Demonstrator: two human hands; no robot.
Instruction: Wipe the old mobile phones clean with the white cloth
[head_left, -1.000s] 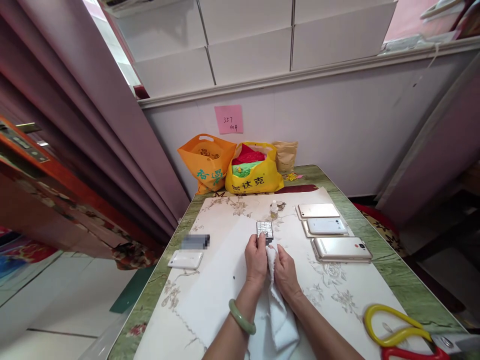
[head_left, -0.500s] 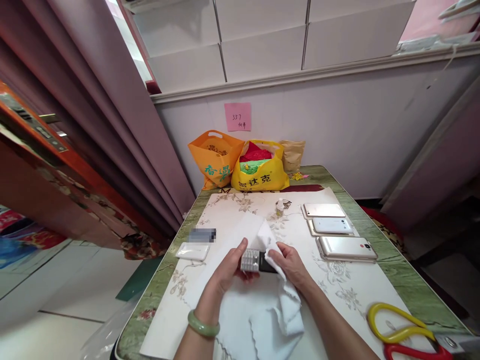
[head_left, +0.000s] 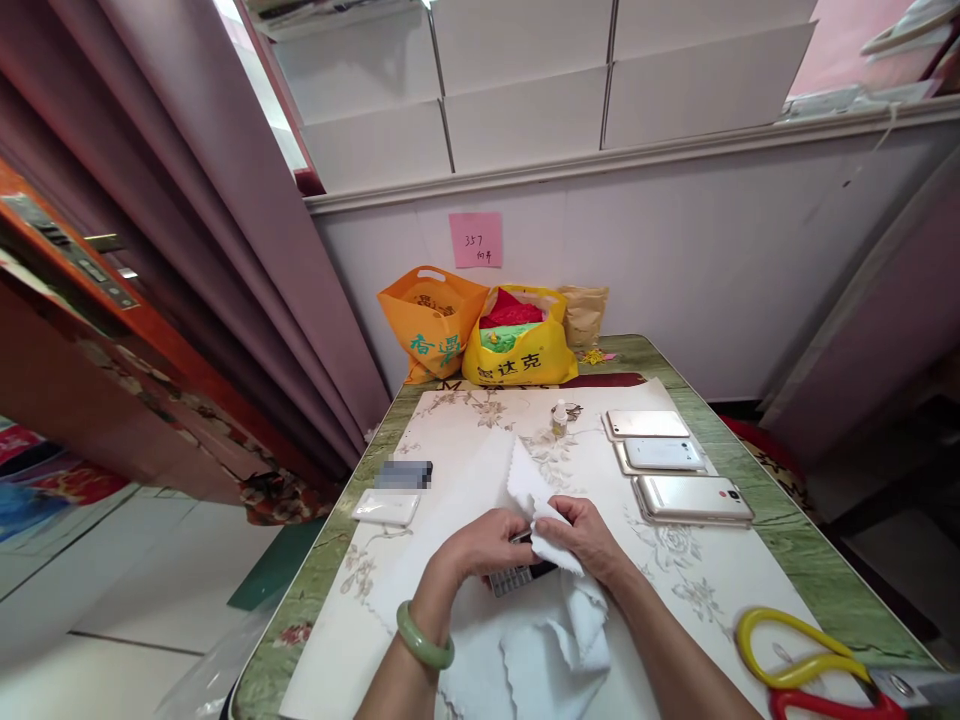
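Observation:
A small keypad phone point(head_left: 511, 580), silver keys and dark body, is between my hands near the middle of the table. My left hand point(head_left: 487, 540), with a green bangle on its wrist, is closed on it from above, hiding much of it. A white cloth point(head_left: 529, 480) with zigzag edges is pinched in my right hand point(head_left: 581, 535). Part of that cloth covers the phone's right end; the rest trails down toward the near side of the table. The fingertips of both hands nearly meet over the phone.
Several phones point(head_left: 694, 497) lie at the right, and a white phone point(head_left: 386, 507) beside a blurred-out item point(head_left: 403, 475) at the left. Scissors point(head_left: 810, 665) rest at the near right corner. A small bottle point(head_left: 559, 420) stands farther back, before the orange bag point(head_left: 435, 325) and yellow bag point(head_left: 517, 365).
My left hand has turned over from the phone's left side to its top, and the phone has tilted and dropped slightly. My right hand keeps the cloth at the phone's right end.

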